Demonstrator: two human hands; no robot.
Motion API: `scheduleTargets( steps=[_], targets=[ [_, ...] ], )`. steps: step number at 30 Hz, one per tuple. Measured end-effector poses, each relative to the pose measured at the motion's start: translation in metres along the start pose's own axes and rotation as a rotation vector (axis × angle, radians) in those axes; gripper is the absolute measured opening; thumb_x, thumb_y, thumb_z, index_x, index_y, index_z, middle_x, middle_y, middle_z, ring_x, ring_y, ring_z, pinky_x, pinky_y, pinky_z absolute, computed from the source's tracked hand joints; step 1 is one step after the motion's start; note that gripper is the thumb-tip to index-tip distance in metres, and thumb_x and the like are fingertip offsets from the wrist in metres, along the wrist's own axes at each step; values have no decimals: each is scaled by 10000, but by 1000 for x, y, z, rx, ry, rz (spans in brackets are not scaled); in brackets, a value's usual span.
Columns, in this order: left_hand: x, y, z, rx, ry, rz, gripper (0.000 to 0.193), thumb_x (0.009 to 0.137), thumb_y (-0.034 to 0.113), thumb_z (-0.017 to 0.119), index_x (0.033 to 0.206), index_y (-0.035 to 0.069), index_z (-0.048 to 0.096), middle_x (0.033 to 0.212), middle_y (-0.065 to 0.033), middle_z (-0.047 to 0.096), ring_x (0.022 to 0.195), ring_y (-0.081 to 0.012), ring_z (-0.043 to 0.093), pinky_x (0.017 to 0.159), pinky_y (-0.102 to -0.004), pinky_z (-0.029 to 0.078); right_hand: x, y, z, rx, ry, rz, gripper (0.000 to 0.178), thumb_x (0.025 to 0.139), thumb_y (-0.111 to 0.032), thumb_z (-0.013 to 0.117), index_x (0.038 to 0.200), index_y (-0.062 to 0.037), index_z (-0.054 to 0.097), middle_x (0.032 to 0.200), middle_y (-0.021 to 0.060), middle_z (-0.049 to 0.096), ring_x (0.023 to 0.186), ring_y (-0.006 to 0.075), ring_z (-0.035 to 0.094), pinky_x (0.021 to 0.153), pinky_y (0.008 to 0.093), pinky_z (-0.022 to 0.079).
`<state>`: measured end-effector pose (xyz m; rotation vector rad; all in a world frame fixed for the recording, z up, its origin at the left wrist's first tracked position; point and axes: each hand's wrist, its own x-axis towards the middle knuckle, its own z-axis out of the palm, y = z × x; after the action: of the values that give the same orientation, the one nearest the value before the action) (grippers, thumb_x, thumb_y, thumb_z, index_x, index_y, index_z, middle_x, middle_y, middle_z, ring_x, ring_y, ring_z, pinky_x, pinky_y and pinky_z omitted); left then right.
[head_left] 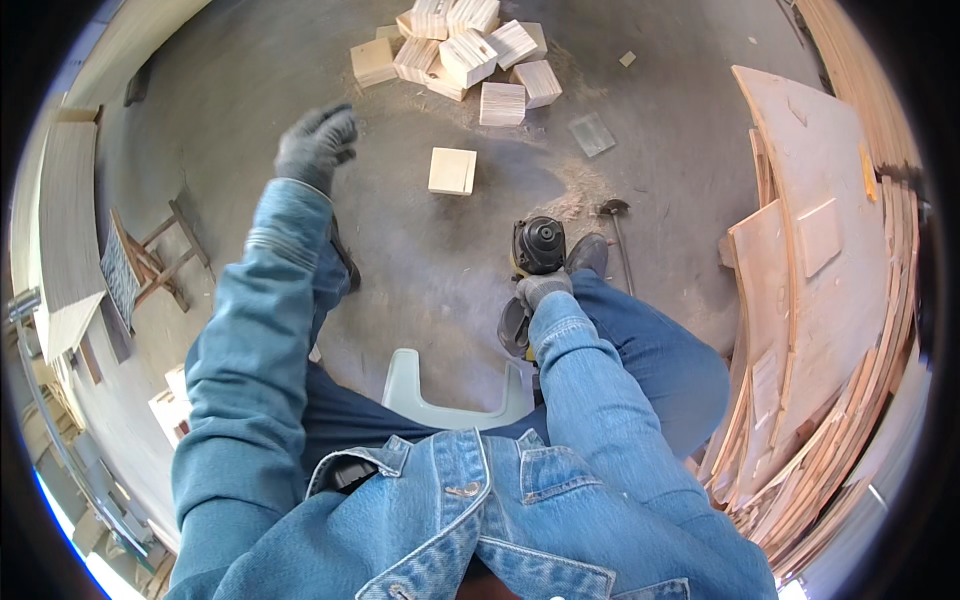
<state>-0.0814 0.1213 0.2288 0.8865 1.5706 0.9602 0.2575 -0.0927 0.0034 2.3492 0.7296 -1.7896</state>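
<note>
My left hand (318, 148), in a grey glove, hangs over the floor with its fingers loosely apart and nothing visible in them. Left of the middle, it is nearest to a square pale wood block (452, 171) lying alone on the floor. My gloved right hand (543, 288) is closed around the grip of a nail gun (540, 246), black with yellow parts, a round cap on top and a rounded part beside the hand. The tool's lower end is hidden. Farther off lies a heap of layered plywood blocks (468, 57).
A hammer (614, 208) lies beside my right shoe. Plywood sheets and offcuts (820, 200) lean along the right. At left are a wooden stool (160, 255) and stacked sheets (70, 210). A pale plastic seat (450, 415) sits between my legs; sawdust and a thin plate (592, 134) lie ahead.
</note>
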Motion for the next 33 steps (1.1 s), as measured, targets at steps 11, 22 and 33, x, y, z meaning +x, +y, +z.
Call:
scheduleTargets(
  steps=[11,22,33],
  targets=[
    [-100,78,-88,377,-83,589,420,916,181,763,1286,14,655,1236,-144,691,1114,-238,679,966,-361,554,-42,-20,9,-5,40,-20,73,722,-2,719,707,19,650,603,150,641,457,281,605,432,403,478],
    [-94,103,-107,634,-22,833,458,863,224,817,1273,82,672,1208,-112,688,1096,-235,673,983,-362,550,-129,-99,8,191,280,-230,224,662,-1,791,865,27,700,649,122,672,512,234,641,479,352,513],
    [-91,106,-112,709,-35,762,468,875,281,804,1280,89,667,1183,-130,685,1119,-263,666,992,-393,547,-143,-175,15,228,239,-395,167,668,-15,788,792,55,701,677,118,685,557,212,644,512,331,514]
  ],
)
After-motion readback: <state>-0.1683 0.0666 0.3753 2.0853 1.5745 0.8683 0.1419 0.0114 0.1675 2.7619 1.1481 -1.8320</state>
